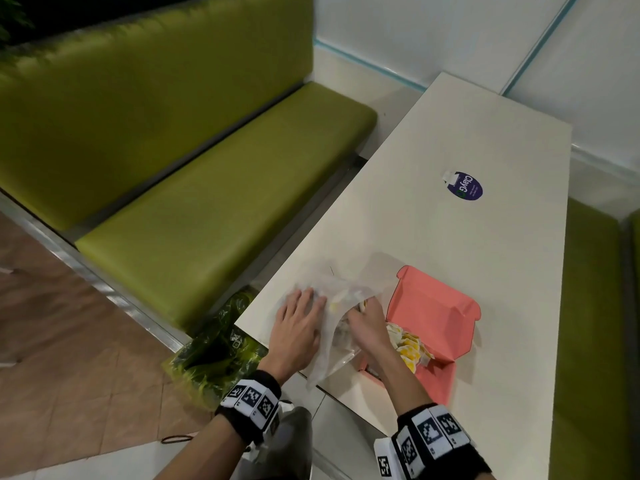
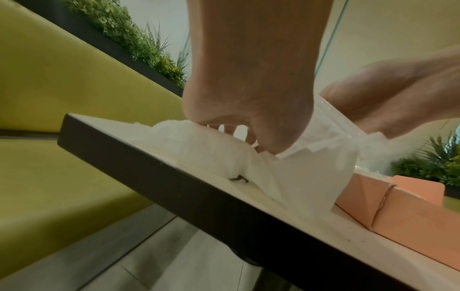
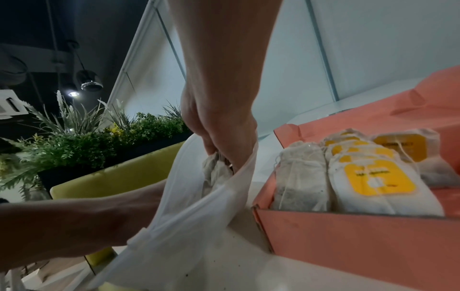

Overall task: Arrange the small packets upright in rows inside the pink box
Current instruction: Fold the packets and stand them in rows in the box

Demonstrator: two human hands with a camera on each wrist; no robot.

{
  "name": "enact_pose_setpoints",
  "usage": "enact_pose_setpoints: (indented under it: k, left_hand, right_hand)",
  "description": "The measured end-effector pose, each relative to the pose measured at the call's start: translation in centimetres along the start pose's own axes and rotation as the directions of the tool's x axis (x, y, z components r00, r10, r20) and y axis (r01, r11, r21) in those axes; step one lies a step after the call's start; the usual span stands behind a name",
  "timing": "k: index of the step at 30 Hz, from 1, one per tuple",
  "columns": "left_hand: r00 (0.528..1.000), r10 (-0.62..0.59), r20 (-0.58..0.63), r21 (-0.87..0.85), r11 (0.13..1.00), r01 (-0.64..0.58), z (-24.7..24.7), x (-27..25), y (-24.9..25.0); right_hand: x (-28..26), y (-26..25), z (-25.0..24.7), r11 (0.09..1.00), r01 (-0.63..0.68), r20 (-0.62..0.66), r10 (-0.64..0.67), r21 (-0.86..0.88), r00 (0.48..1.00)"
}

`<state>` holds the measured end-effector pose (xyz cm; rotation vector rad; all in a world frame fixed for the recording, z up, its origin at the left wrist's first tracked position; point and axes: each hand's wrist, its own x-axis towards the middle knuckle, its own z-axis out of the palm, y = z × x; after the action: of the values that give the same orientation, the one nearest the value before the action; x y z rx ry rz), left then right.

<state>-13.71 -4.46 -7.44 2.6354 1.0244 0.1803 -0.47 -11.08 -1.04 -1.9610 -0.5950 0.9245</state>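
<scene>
A clear plastic bag (image 1: 332, 341) of small packets lies on the white table (image 1: 485, 254), left of the open pink box (image 1: 436, 303). My left hand (image 1: 304, 299) lies flat on the bag, with its fingers (image 2: 231, 133) pressing the plastic (image 2: 199, 145) down. My right hand (image 1: 367, 306) reaches into the bag's mouth. In the right wrist view this hand (image 3: 219, 155) grips a few whitish packets (image 3: 216, 169) inside the bag (image 3: 189, 212). Several packets with yellow labels (image 3: 373, 177) stand upright in rows in the near end of the pink box (image 3: 348, 242).
A purple round sticker (image 1: 465, 185) lies farther along the table. Green benches (image 1: 225, 202) run along both sides. A green plastic bag (image 1: 214, 351) sits low by the table's near left corner. The box's lid (image 1: 433, 292) stands open at the far side.
</scene>
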Motion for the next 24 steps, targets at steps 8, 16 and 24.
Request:
enact_pose_setpoints:
  k: [8,16,24]
  left_hand:
    - [0.999,-0.029,0.028,0.002,1.0,0.029,0.6,0.2,0.0]
    - [0.999,-0.026,0.035,0.036,0.999,0.025,0.5,0.1,0.0]
    - [0.998,-0.035,0.049,0.015,0.999,0.035,-0.2,0.0,0.0]
  right_hand:
    - [-2.2,-0.9,-0.1,0.997,0.069,-0.071,-0.067,0.031,0.995]
    - [-3.4,-0.9,-1.4,0.998,0.068,-0.108,-0.066,0.013,0.992]
    - [-3.4,-1.7,-2.5,0.989,0.005,-0.086,0.008,0.148,0.996]
